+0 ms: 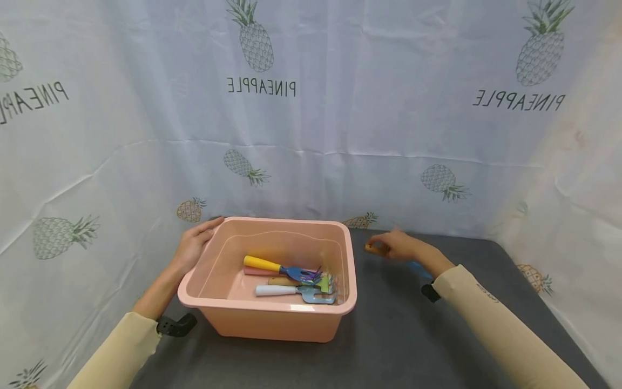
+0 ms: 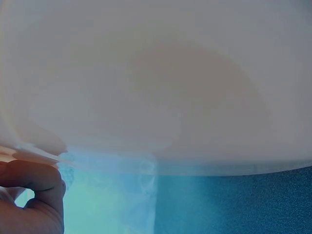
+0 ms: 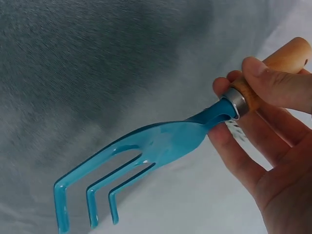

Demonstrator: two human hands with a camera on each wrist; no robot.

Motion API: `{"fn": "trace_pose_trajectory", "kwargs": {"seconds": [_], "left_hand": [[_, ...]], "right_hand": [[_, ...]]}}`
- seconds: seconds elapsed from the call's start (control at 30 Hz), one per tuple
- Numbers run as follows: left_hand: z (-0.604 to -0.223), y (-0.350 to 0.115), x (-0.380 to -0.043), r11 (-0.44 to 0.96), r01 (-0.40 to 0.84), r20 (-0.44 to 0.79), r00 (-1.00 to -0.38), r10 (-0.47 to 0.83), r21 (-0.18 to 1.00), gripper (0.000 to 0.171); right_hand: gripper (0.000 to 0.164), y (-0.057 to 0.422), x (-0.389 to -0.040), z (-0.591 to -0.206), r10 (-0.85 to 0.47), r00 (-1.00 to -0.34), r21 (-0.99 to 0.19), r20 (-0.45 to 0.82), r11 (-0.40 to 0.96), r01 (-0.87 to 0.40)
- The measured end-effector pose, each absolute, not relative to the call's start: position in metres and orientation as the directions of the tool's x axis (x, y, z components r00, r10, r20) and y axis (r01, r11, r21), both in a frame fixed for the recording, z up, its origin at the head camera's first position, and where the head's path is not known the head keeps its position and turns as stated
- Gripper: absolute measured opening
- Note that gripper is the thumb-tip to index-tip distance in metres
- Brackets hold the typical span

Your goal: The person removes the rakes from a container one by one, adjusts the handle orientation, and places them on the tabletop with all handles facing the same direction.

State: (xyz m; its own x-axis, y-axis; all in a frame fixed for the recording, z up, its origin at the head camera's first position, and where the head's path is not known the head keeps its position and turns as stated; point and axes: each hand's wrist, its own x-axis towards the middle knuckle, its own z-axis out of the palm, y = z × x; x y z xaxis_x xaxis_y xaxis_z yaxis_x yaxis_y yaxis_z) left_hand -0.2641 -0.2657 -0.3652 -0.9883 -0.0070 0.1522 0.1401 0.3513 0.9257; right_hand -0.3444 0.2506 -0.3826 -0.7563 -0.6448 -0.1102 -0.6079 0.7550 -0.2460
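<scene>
In the head view my left hand [image 1: 192, 248] holds the left rim of a pink plastic basin [image 1: 272, 324]. The left wrist view has those curled fingers [image 2: 36, 175] at the basin's edge. To the basin's right, my right hand [image 1: 400, 246] is above the dark tabletop. It grips the wooden handle of a blue hand rake [image 3: 170, 139], thumb on one side and fingers on the other. The rake's three bent prongs point away from the palm. From the head, only the handle end [image 1: 375, 249] and a bit of blue show past the hand.
Several small garden tools lie in the basin, among them a yellow-handled blue tool [image 1: 262, 263] and a white-handled fork [image 1: 277, 290]. A pale pineapple-print curtain [image 1: 330, 119] hangs behind and at both sides of the dark table [image 1: 389, 335].
</scene>
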Motion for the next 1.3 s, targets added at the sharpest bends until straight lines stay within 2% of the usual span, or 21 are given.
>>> {"fn": "trace_pose_trajectory", "kwargs": {"seconds": [0.13, 0.33, 0.53, 0.87, 1.07, 1.3], "left_hand": [[-0.366, -0.267, -0.264, 0.344, 0.138, 0.149, -0.989, -0.006, 0.929, 0.045], [-0.367, -0.268, -0.265, 0.342, 0.129, 0.138, -0.990, -0.003, 0.931, 0.046], [-0.365, -0.266, -0.263, 0.327, 0.127, 0.134, -0.991, 0.002, 0.937, 0.046], [-0.364, -0.266, -0.261, 0.316, 0.138, 0.144, -0.990, 0.005, 0.939, 0.046], [-0.365, -0.266, -0.261, 0.319, 0.136, 0.141, -0.990, 0.005, 0.938, 0.046], [-0.364, -0.265, -0.261, 0.311, 0.126, 0.132, -0.991, 0.000, 0.942, 0.046]], "right_hand": [[0.060, 0.252, -0.347, -0.396, -0.618, -0.774, -0.287, -0.135, 0.772, -0.567], [0.059, 0.253, -0.349, -0.408, -0.618, -0.779, -0.269, -0.108, 0.772, -0.575], [0.046, 0.253, -0.350, -0.416, -0.629, -0.775, -0.234, -0.057, 0.763, -0.602], [0.052, 0.253, -0.353, -0.429, -0.599, -0.797, -0.206, -0.075, 0.792, -0.575], [0.045, 0.251, -0.354, -0.438, -0.600, -0.798, -0.141, -0.057, 0.796, -0.589], [0.045, 0.250, -0.349, -0.442, -0.567, -0.822, -0.114, -0.058, 0.822, -0.558]]}}
